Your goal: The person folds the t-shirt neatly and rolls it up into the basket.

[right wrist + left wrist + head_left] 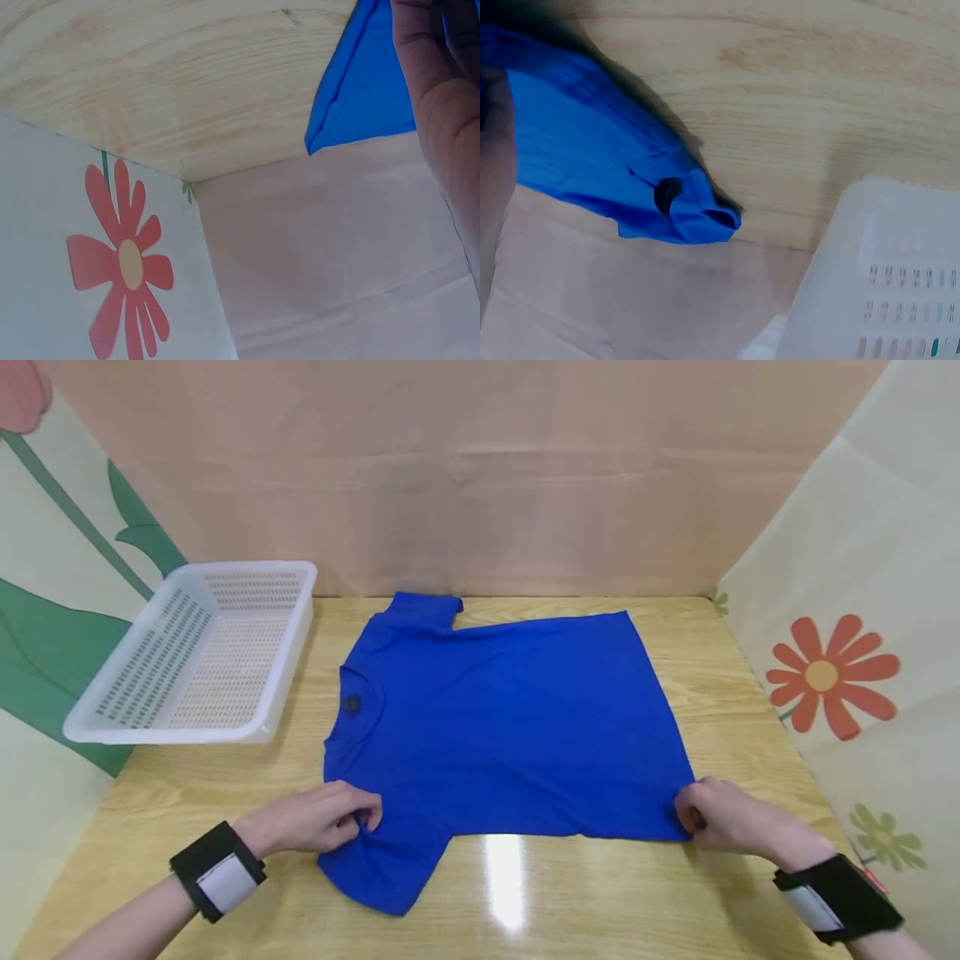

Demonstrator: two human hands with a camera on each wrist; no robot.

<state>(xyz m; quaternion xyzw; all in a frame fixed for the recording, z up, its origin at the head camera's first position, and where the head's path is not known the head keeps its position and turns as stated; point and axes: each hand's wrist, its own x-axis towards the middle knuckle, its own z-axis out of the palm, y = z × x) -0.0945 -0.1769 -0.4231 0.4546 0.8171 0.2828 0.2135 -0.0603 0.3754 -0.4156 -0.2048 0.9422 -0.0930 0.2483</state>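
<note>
A blue T-shirt (517, 727) lies spread on the table with its neckline to the left and its hem to the right. At the shoulder near the closer sleeve, my left hand (322, 817) pinches the cloth. My right hand (738, 820) pinches the near corner of the hem. In the left wrist view, the shirt's neckline edge (592, 142) runs away from the hand, which shows only at the left border. The right wrist view has the far hem corner (352, 112) beside part of the right hand (450, 120).
A white perforated plastic basket (288, 693) stands to the left of the shirt. The wooden table (600, 893) meets a plain pinkish wall covering (465, 477) behind. Flower-patterned sheets (907, 593) rise at both sides.
</note>
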